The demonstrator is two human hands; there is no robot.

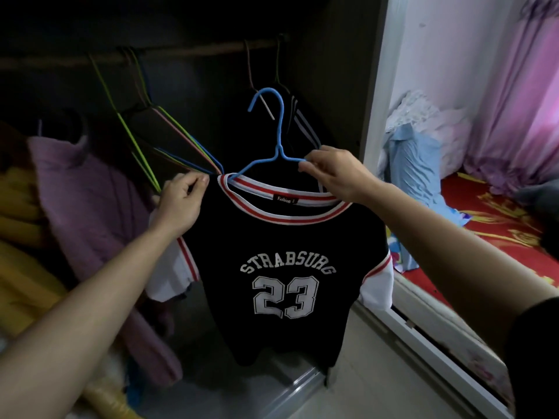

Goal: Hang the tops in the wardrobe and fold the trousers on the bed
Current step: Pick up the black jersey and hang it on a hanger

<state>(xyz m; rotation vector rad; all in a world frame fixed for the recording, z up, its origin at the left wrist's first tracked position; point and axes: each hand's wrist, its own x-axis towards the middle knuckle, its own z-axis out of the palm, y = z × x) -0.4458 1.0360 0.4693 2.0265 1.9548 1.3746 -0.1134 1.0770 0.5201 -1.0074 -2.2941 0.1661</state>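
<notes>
Hanging step, centre frame: left hand (181, 201) pinches black top (272, 267) collar, right hand (329, 173) pinches blue hanger (278, 146); next, probably seat hanger, hook onto rail (187, 52) above.

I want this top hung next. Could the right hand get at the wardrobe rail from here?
Probably yes. The right hand pinches the blue hanger, part-way into the black top, below the rail, and a bare stretch of rail lies open between the bunched empty hangers and the two hangers to their right.

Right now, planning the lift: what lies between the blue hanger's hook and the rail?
Head view: a pale hanger's neck hangs from the rail behind the blue hook.
</notes>
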